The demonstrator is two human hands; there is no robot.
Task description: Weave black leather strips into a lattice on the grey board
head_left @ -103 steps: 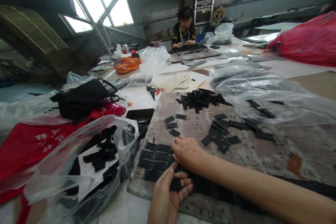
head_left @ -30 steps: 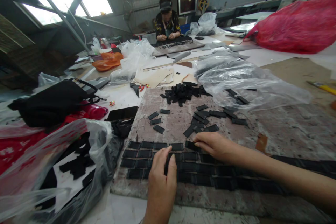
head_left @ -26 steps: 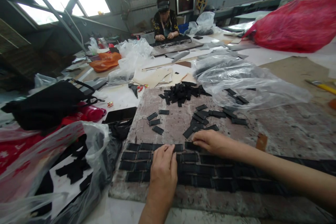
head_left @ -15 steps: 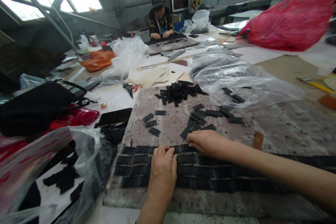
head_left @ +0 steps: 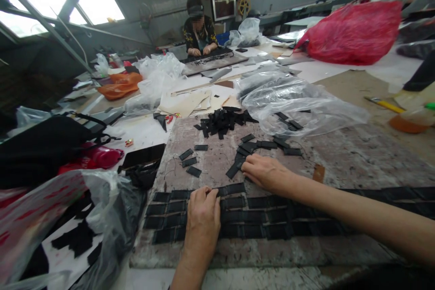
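Rows of black rectangular pieces [head_left: 258, 217] lie edge to edge along the near side of a stained grey board [head_left: 356, 158]. My left hand [head_left: 202, 219] rests flat on the left part of these rows, fingers stretched out and fingertips at the top row. My right hand [head_left: 263, 172] reaches across from the right. Its fingertips touch a scatter of loose black pieces [head_left: 251, 147] just beyond the rows, and I see nothing gripped in it. A heap of black pieces [head_left: 220, 121] sits further back, and three single pieces [head_left: 190, 161] lie to the left.
A clear plastic bag [head_left: 306, 104] holding a few pieces lies at the board's far right. A plastic bag of black scraps [head_left: 84, 217] and a black bag [head_left: 44, 145] crowd the left. A red sack [head_left: 353, 31] lies far right. Another person [head_left: 199, 31] works at the far end.
My right hand has moved from the top row of laid pieces up to the loose scatter. My left hand has slid forward onto the rows and flattened. The view has shifted right.
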